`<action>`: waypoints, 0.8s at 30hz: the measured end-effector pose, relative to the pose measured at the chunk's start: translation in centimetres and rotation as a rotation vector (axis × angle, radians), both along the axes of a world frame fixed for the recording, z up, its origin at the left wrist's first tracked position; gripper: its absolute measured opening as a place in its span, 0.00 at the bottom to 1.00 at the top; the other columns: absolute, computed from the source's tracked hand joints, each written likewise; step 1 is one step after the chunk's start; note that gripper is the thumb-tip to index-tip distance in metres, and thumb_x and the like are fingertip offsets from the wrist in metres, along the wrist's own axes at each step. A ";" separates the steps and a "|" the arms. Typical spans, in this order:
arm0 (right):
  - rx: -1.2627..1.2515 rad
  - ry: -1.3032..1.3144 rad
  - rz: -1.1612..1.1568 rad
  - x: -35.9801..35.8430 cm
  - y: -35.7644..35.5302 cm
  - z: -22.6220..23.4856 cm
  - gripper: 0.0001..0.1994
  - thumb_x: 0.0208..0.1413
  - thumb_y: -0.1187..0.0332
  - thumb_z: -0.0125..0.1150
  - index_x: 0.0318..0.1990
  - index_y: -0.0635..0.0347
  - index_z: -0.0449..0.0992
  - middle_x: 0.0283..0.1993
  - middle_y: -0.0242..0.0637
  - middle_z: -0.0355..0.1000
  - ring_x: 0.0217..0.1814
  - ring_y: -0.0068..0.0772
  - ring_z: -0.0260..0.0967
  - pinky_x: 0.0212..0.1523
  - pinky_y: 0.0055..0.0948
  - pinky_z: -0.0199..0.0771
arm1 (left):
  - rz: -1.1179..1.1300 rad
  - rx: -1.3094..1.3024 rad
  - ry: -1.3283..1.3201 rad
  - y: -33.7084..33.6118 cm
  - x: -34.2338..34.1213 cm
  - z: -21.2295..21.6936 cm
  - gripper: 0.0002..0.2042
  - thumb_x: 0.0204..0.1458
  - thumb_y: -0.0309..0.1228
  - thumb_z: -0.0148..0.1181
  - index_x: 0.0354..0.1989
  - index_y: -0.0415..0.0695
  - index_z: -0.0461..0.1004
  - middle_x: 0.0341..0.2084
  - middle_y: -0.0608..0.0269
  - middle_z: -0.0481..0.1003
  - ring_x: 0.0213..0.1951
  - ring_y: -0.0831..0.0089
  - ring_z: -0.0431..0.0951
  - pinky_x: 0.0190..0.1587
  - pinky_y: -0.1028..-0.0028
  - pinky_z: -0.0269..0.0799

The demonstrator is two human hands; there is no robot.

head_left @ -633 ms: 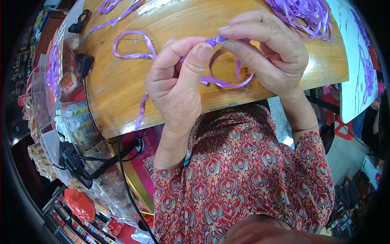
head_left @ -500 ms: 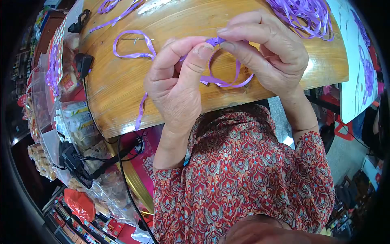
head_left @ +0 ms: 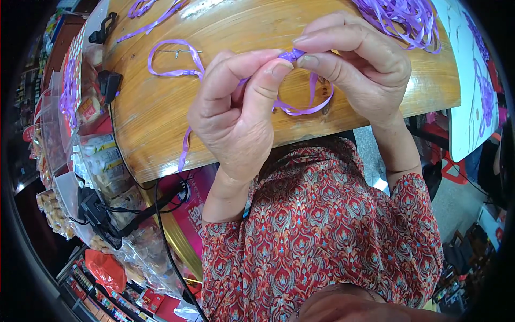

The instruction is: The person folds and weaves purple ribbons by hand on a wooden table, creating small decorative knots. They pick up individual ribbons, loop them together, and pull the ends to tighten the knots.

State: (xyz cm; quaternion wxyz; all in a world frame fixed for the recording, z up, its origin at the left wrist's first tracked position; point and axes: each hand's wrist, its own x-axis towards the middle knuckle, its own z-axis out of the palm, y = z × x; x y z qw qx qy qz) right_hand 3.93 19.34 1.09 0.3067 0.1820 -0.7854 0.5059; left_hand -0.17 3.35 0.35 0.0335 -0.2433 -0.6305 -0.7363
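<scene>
Left hand (head_left: pixel 236 118) and right hand (head_left: pixel 370 72) have both shifted slightly rightward since the earlier frame, with the purple ribbon (head_left: pixel 291 55) between them. We find the left thumb and forefinger pinched together on its bunched section, in front of the wooden table (head_left: pixel 145 118). Right thumb tip meets the other end, forefinger parted above it; we cannot tell whether hidden fingers grip there. Leftward, we record a ribbon loop (head_left: pixel 150 60) on the wood, a thin metal wire (head_left: pixel 170 52) lying largely within it. At upper right we note a ribbon pile (head_left: pixel 405 24) and, beyond, a white surface (head_left: pixel 462 118).
</scene>
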 end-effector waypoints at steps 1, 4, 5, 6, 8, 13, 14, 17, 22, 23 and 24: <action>-0.017 0.001 0.001 0.1 0.0 -0.1 0.09 0.43 0.82 0.63 0.35 0.69 0.75 0.35 0.44 0.73 0.37 0.31 0.71 0.36 0.22 0.72 | -0.001 0.024 -0.003 0.0 0.1 0.0 0.06 0.45 0.17 0.62 0.31 0.39 0.76 0.19 0.77 0.62 0.19 0.91 0.54 0.21 0.87 0.47; -0.052 -0.006 0.005 0.3 -0.2 -0.1 0.10 0.42 0.83 0.63 0.35 0.69 0.75 0.35 0.44 0.73 0.37 0.31 0.71 0.35 0.22 0.72 | 0.024 0.015 0.002 0.0 0.5 0.1 0.05 0.45 0.17 0.62 0.31 0.38 0.76 0.20 0.76 0.63 0.19 0.91 0.54 0.21 0.88 0.47; -0.070 -0.016 0.006 0.4 -0.2 -0.1 0.10 0.42 0.83 0.63 0.35 0.69 0.75 0.34 0.44 0.72 0.36 0.31 0.71 0.35 0.22 0.72 | 0.025 0.015 0.002 0.0 0.6 -0.1 0.05 0.45 0.17 0.62 0.31 0.38 0.76 0.20 0.76 0.63 0.19 0.91 0.54 0.21 0.88 0.47; -0.070 -0.016 0.007 0.3 -0.3 -0.1 0.10 0.42 0.83 0.63 0.35 0.69 0.75 0.34 0.44 0.72 0.36 0.31 0.71 0.35 0.22 0.72 | 0.031 0.033 0.019 0.0 0.6 -0.3 0.05 0.45 0.17 0.62 0.31 0.38 0.76 0.20 0.76 0.63 0.19 0.91 0.54 0.21 0.88 0.47; -0.010 0.053 0.010 0.2 -0.3 -0.1 0.10 0.41 0.82 0.65 0.35 0.69 0.75 0.34 0.44 0.72 0.35 0.32 0.71 0.34 0.23 0.71 | 0.037 0.050 0.035 0.0 0.6 -0.4 0.06 0.45 0.17 0.62 0.31 0.38 0.76 0.20 0.76 0.63 0.19 0.91 0.54 0.21 0.87 0.47; 0.105 0.176 0.003 0.1 0.0 -0.2 0.11 0.39 0.82 0.66 0.34 0.69 0.75 0.33 0.45 0.72 0.32 0.33 0.70 0.32 0.24 0.70 | 0.035 0.001 0.092 -0.3 0.6 -0.5 0.07 0.44 0.17 0.63 0.31 0.38 0.76 0.20 0.75 0.63 0.19 0.90 0.54 0.21 0.87 0.48; 0.091 0.173 0.024 0.1 0.0 -0.4 0.11 0.39 0.82 0.66 0.33 0.69 0.75 0.33 0.45 0.72 0.31 0.34 0.70 0.32 0.24 0.70 | 0.034 0.000 0.091 -0.4 0.6 -0.5 0.07 0.44 0.17 0.63 0.31 0.38 0.76 0.20 0.75 0.63 0.19 0.90 0.54 0.21 0.87 0.48; 0.042 0.125 0.052 0.2 -0.1 -0.3 0.10 0.40 0.82 0.65 0.33 0.69 0.75 0.33 0.45 0.72 0.32 0.33 0.70 0.31 0.23 0.70 | 0.014 -0.014 0.086 -0.5 0.7 -0.5 0.06 0.45 0.16 0.62 0.32 0.38 0.76 0.21 0.75 0.65 0.20 0.90 0.55 0.22 0.88 0.49; -0.152 0.012 0.137 0.0 -0.3 -0.3 0.09 0.42 0.82 0.64 0.34 0.69 0.75 0.34 0.45 0.72 0.34 0.31 0.70 0.32 0.22 0.70 | -0.017 0.135 -0.114 0.2 1.1 -0.1 0.06 0.46 0.16 0.61 0.32 0.37 0.75 0.22 0.73 0.67 0.21 0.91 0.59 0.23 0.88 0.52; -0.140 0.008 0.130 0.0 -0.3 -0.3 0.08 0.42 0.82 0.63 0.34 0.70 0.75 0.35 0.45 0.72 0.35 0.30 0.71 0.33 0.21 0.71 | -0.019 0.136 -0.115 0.2 1.1 -0.1 0.06 0.46 0.16 0.61 0.32 0.37 0.75 0.22 0.73 0.67 0.21 0.91 0.59 0.23 0.88 0.52; -0.139 0.008 0.130 0.0 -0.3 -0.2 0.08 0.42 0.82 0.63 0.34 0.70 0.75 0.35 0.45 0.72 0.35 0.30 0.71 0.33 0.21 0.71 | -0.013 0.111 -0.088 0.0 1.1 -0.1 0.06 0.45 0.16 0.61 0.32 0.37 0.75 0.22 0.73 0.67 0.21 0.91 0.59 0.23 0.88 0.52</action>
